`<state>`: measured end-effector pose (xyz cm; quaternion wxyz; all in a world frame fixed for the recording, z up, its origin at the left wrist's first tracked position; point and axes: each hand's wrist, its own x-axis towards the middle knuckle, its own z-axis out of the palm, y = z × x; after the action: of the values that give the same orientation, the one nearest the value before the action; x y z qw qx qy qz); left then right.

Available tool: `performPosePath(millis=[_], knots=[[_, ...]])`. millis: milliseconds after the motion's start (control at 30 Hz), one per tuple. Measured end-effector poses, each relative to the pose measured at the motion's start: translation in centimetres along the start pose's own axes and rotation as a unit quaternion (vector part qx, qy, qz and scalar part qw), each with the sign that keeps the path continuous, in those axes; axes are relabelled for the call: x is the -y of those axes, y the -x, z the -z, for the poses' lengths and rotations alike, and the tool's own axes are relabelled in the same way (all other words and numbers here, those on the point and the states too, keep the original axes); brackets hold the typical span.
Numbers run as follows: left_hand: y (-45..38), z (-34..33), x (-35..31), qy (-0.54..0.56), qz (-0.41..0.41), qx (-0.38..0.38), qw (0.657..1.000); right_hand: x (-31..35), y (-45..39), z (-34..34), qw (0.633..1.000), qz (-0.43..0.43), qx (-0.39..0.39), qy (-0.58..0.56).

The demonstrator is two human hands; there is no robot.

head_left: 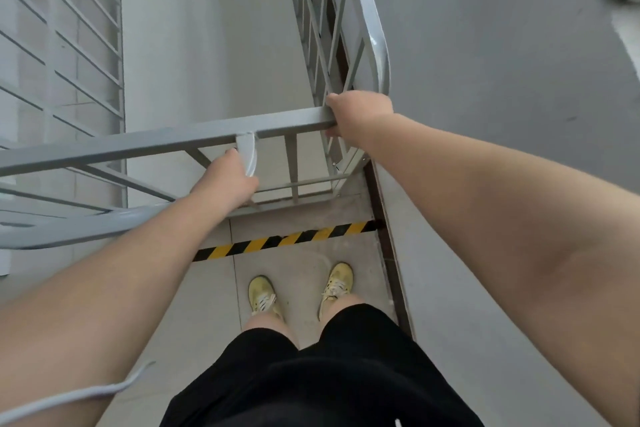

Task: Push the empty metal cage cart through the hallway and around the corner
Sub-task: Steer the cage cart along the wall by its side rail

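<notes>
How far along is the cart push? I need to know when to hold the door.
Done: the cage cart stands empty and both hands have it. In hand: the right hand grips the top rail at its corner, the left hand holds a curved white handle below it, and the feet stand just behind the striped floor tape. Left: the rest of the hallway and the corner, which is not in view.

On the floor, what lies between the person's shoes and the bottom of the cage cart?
In the head view, a black-and-yellow striped tape line crosses the tiled floor between the shoes and the cart.
</notes>
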<state>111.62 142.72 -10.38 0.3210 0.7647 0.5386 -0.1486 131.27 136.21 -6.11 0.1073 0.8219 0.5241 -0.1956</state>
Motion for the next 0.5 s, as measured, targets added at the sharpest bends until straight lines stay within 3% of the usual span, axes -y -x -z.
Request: performPosePath(millis=[500], knots=[[1.8,1.1,2.9,-0.002,0.002,0.002,1.000,2.1,0.1,0.5,0.994,0.084,0.063,0.041]])
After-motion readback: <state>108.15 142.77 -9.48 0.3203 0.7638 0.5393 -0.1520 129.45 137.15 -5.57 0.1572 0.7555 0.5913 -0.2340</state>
